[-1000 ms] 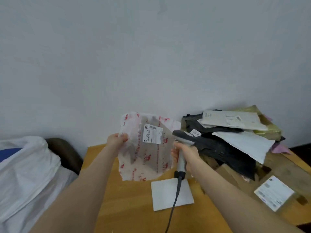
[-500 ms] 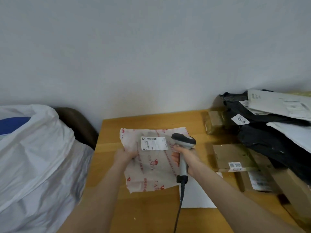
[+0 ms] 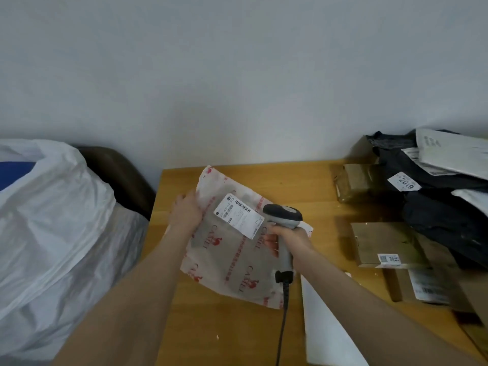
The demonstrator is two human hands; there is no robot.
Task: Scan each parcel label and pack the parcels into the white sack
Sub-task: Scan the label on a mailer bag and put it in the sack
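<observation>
One wooden table (image 3: 303, 180) by pale wall (image 3: 237, 75); left fingers (image 3: 184, 204) gripping parcel (image 3: 232, 262), right fingers (image 3: 276, 230) round scanner (image 3: 284, 217)

Dim, flat light; soft blur, wide-angle bending at edges

I am stretching both bare forearms forward and inward. My left hand (image 3: 186, 215) is gripping the parcel (image 3: 232, 262) at its left edge, the back of the hand facing up. My right hand (image 3: 291, 237) is curling round the scanner (image 3: 284, 217) handle, near the left hand but not touching it.
</observation>
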